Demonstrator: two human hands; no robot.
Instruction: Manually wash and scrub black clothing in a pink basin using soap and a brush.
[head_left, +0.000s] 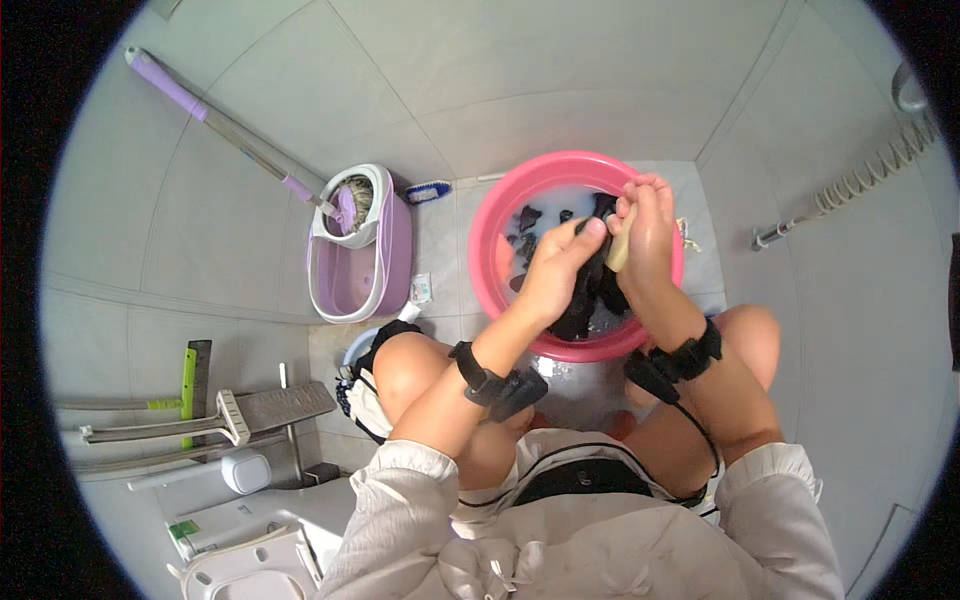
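A pink plastic basin (486, 289) stands on the tiled floor in front of me, holding cloudy water and dark wet cloth. Over it, my left hand (564, 262) grips the black cloth (581, 307), which hangs down into the water. My right hand (649, 232) is closed around a pale yellowish bar (621, 249), probably soap, held against the cloth's right side. More dark fabric (529, 217) floats at the basin's left, beside a pinkish item (504, 255) near the inner wall.
A purple and white mop bucket (397, 262) with a spin mop (247, 146) stands left of the basin. Behind it lies a blue scrub brush (427, 192). Clothes (367, 397) are heaped by my left knee. A coiled hose (874, 169) hangs on the right wall.
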